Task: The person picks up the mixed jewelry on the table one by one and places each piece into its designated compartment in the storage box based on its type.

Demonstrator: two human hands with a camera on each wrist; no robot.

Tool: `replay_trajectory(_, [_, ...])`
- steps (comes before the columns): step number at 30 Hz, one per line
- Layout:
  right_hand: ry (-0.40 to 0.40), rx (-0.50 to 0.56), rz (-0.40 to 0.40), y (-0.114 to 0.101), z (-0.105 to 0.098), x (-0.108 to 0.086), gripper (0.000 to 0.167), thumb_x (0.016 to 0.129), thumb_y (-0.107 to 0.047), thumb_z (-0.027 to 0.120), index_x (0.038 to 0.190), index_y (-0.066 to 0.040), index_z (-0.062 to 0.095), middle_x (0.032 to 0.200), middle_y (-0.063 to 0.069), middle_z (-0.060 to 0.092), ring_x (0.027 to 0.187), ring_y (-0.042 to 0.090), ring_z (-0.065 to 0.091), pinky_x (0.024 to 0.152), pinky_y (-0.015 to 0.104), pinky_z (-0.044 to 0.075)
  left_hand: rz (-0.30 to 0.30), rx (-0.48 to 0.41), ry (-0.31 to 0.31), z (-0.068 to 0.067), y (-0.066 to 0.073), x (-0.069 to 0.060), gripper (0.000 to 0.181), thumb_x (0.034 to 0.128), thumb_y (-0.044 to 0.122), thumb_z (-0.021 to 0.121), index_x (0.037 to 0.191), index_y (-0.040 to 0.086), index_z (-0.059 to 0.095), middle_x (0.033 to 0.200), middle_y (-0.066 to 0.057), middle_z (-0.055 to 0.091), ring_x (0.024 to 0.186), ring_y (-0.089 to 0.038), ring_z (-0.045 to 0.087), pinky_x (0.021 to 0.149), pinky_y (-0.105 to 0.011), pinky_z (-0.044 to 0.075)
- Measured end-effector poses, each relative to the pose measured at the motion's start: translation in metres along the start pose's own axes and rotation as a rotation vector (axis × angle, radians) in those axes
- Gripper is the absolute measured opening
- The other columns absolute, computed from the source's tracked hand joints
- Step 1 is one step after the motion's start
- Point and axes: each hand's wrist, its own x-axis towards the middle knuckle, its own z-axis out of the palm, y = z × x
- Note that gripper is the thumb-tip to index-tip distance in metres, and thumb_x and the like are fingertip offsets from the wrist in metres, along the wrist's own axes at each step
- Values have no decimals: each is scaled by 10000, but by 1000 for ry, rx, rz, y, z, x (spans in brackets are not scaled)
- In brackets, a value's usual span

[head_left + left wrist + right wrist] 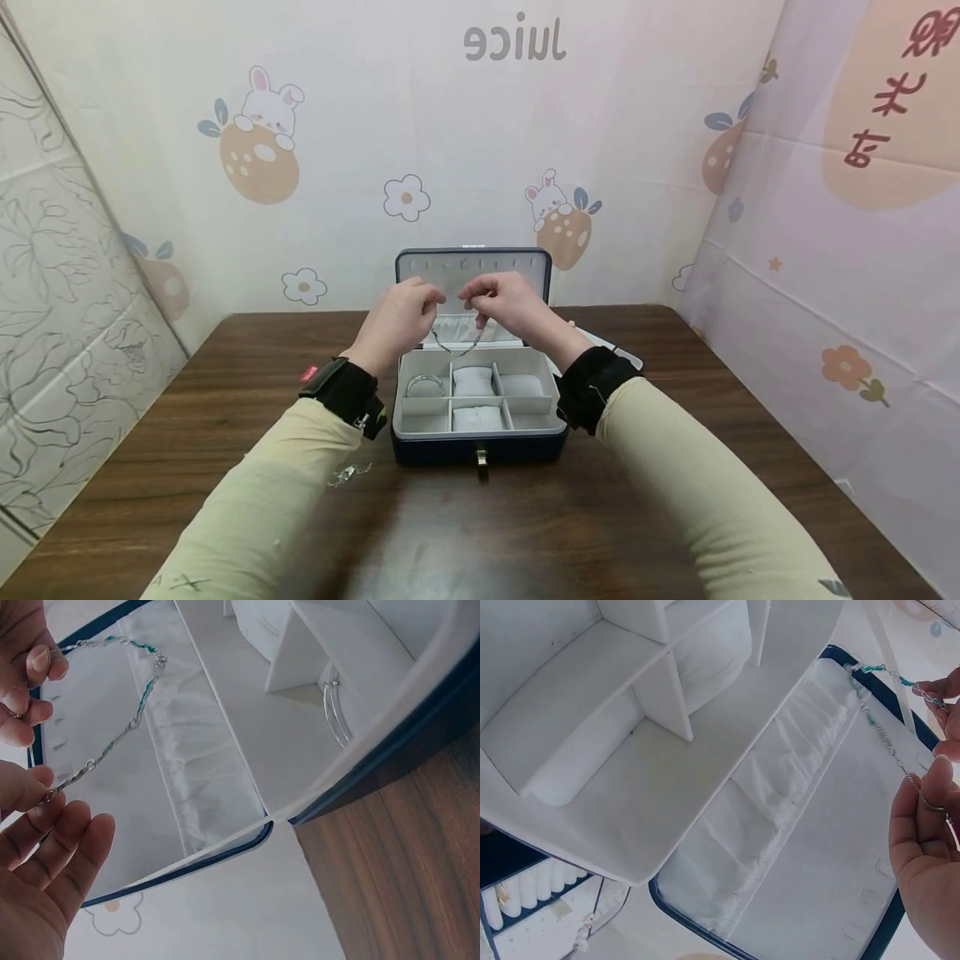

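A thin silver bracelet or chain with green sections (112,744) hangs in a loop between both hands. My left hand (400,321) pinches one end of it, and my right hand (513,307) grips the other end between thumb and fingers. Both hands are above the dark blue jewelry box (435,452), which stands with its lid raised. White dividers split the box into several compartments, and small white cushions (472,382) sit in some of them. A silver bangle (330,712) leans in a left compartment. The exact fingertip contact is small in the head view.
Silver jewelry (348,474) lies on the brown wooden table (247,417), left of the box. Behind the box at right, partly covered by my right arm, is a pale flat object (628,358). A blue-edged case with white ring rolls (529,892) shows in the right wrist view.
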Motion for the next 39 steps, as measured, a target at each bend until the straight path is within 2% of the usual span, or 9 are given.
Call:
replay_trajectory(9, [30,-174,-15,-1,5,13,280,1035,-87,553,1277,-59,692,1171,163,713,781,212,680,729,308,465,-67,19,-31,3,-6,6,274,1029,44,513,1200,18,725,1147,-140,683,1041,-287,660,869,-418,553])
replay_trajectory(18, [27,-256,-18,-4,9,22,374,1049,-82,494,1404,-105,611,1287,122,658,849,300,699,691,314,460,-100,53,-30,6,-10,17,308,1046,61,508,1303,43,675,1207,-140,657,1055,-279,641,860,-402,549])
replay_trajectory(23, [36,-260,-19,-5,10,26,421,1049,-82,489,1462,-124,557,1330,90,614,802,248,679,699,316,459,-117,72,-29,6,-10,22,329,1058,87,499,1347,54,653,1190,-148,648,965,-275,636,784,-393,546])
replay_trajectory(31, [46,-249,-17,-6,13,31,477,1039,-70,480,1512,-128,497,1341,79,585,814,237,689,718,310,494,-133,85,-22,6,-12,29,353,1062,83,487,1387,54,623,1241,-164,631,1074,-310,645,849,-420,547])
replay_trajectory(37, [29,-217,15,-7,14,32,509,1032,-70,477,1537,-135,461,1382,92,565,826,232,691,759,323,511,-168,93,-59,7,-12,30,376,1069,88,483,1429,65,588,1258,-170,605,948,-305,636,763,-414,531])
replay_trajectory(39, [19,-206,26,-7,14,32,514,1035,-80,480,1545,-137,448,1401,94,559,831,237,687,764,327,501,-178,95,-76,8,-12,30,387,1070,87,479,1444,65,573,1260,-171,598,948,-305,632,770,-414,531])
